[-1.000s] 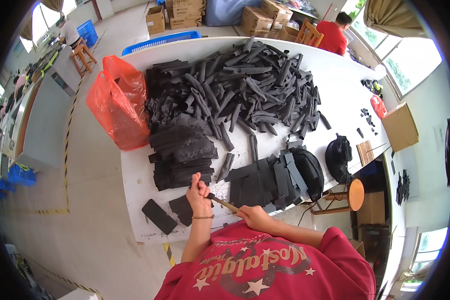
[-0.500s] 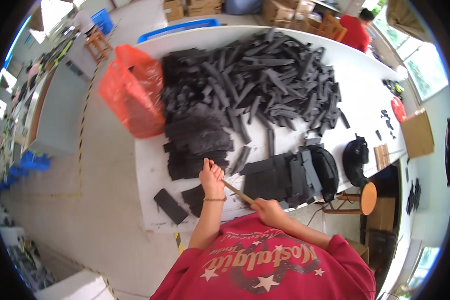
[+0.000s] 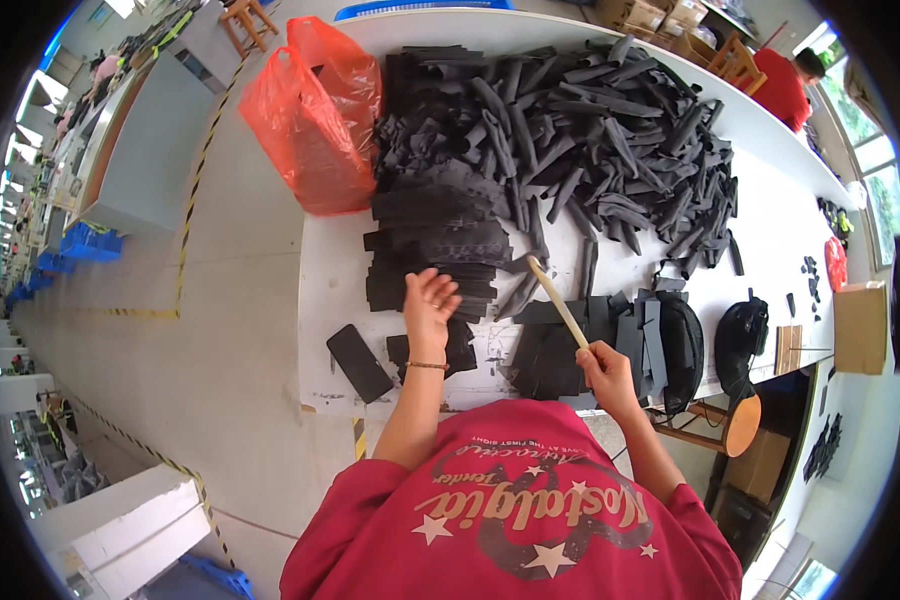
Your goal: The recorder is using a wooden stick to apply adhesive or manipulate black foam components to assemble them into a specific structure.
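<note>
My right hand [image 3: 607,376] grips the lower end of a thin, pale tan stick [image 3: 562,303]. The far end of the stick points forward and left, over the loose black strips. My left hand [image 3: 431,303] is open with its fingers spread, near the front of a stack of flat black strips [image 3: 438,240]; I cannot tell whether it touches them. A few short black pieces [image 3: 458,350] lie beside my left wrist. Farther left is a black rectangular piece [image 3: 359,363]. Close to my right hand, flat black sheets [image 3: 547,355] lie overlapping on the white table [image 3: 320,290].
A large heap of curled black strips [image 3: 610,140] covers the table's far part. An orange-red plastic bag [image 3: 320,120] stands at the left edge. Two rounded black items [image 3: 682,345] [image 3: 738,345] lie at the right, near a wooden stool [image 3: 743,427]. Someone in red [image 3: 782,88] is at the far right.
My left hand has opened and come away from the stick. My right hand has moved right and swung the stick's far end up and forward. The whole view has shifted.
</note>
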Demonstrator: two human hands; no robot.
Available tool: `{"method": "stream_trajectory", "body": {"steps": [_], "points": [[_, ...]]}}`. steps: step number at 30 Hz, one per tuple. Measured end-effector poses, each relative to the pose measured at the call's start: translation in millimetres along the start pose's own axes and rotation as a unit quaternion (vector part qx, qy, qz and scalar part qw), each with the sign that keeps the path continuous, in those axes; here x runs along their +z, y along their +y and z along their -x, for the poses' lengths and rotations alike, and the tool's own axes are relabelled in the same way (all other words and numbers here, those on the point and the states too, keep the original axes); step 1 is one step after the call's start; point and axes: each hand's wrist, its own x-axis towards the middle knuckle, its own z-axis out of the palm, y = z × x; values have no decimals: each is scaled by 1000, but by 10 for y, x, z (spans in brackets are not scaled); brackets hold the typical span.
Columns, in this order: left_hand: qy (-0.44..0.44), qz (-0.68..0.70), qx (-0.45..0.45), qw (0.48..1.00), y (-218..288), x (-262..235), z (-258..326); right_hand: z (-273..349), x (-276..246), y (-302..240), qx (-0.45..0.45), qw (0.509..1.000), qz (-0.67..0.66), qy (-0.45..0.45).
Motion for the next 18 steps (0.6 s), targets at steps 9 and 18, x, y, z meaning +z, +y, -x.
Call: {"method": "stream_trajectory", "body": {"steps": [9,18], "points": [[-126,46,-403,905,-692,397,174,-63,63,315,7,998,37,-42],[-55,-165,-189,967,-898,276,-12,-1272,274,352,-71,973,158,154]]}}
